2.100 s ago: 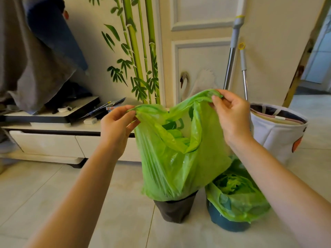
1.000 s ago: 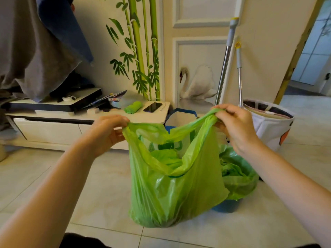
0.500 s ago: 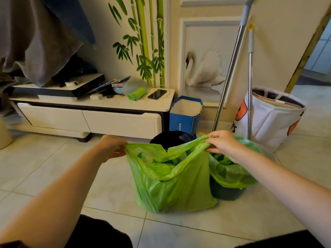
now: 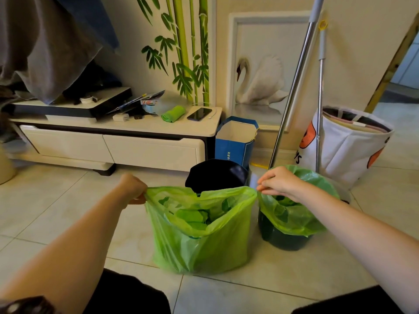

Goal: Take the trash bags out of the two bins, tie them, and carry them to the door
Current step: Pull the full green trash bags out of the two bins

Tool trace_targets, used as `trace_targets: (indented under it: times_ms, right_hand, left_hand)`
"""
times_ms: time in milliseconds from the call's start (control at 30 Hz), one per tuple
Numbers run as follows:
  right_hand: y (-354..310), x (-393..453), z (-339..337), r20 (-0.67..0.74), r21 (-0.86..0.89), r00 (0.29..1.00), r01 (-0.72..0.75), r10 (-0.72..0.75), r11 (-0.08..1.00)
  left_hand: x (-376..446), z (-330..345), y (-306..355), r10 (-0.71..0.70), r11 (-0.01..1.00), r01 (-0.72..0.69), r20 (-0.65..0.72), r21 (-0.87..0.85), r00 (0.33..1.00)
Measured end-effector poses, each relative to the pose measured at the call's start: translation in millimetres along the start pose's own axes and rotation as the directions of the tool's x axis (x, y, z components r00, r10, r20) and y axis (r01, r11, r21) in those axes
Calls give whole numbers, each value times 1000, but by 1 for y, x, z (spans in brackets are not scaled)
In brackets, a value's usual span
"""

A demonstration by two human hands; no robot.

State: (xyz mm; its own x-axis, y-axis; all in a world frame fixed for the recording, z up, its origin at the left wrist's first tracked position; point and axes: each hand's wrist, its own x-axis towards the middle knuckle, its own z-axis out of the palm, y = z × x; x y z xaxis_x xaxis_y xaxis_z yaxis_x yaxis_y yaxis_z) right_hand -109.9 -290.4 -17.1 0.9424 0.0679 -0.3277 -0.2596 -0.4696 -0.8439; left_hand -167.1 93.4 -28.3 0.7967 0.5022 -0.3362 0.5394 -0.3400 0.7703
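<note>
A green trash bag [image 4: 204,241] stands on the tiled floor in front of me, its mouth stretched wide. My left hand [image 4: 132,189] grips the bag's left rim and my right hand [image 4: 280,182] pinches its right rim. Behind the bag is the black bin [image 4: 217,174], unlined. To the right stands a dark green bin [image 4: 283,239] with a second green trash bag [image 4: 292,214] still lining it, folded over the rim. Green scraps lie inside both bags.
A low white cabinet [image 4: 127,141] runs along the wall at the left, with a phone and a green cloth on top. A blue paper bag [image 4: 235,141], two mop poles [image 4: 294,87] and a white fabric basket [image 4: 347,146] stand behind the bins. A doorway opens at far right.
The bag came up out of the black bin, moved toward me and was lowered to the floor. Both hands have kept hold of its rim and pulled it wider.
</note>
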Motion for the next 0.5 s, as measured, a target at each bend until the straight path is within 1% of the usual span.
trace_targets:
  times_ms: [133, 200, 233, 300, 333, 367, 400, 500]
  right_hand:
    - [1, 0, -5, 2, 15, 1000, 12, -12, 1000]
    - [2, -1, -8, 11, 2, 1000, 8, -8, 1000]
    - [3, -2, -9, 17, -6, 1000, 4, -4, 1000]
    - [6, -4, -14, 35, -33, 999, -5, 6, 999]
    - [8, -5, -16, 42, -55, 999, -12, 14, 998]
    - [11, -6, -20, 45, -85, 999, -23, 27, 996]
    - [14, -6, -24, 44, -117, 998, -36, 41, 993]
    - [25, -3, -45, 35, -193, 993, -106, 115, 975]
  left_hand:
    - [4, 4, 2, 42, 988, -41, -3, 152, 999]
    - [3, 9, 4, 78, 951, -69, -20, 302, 997]
    - [2, 12, 5, 112, 905, -91, -27, 415, 993]
    - [-3, 21, 10, 191, 761, -122, -41, 637, 981]
    - [-5, 27, 14, 227, 710, -136, -42, 691, 973]
    - [-6, 34, 19, 255, 690, -157, -34, 707, 966]
    - [-8, 44, 25, 289, 692, -193, -22, 695, 957]
    - [-19, 81, 52, 385, 718, -347, 71, 603, 920]
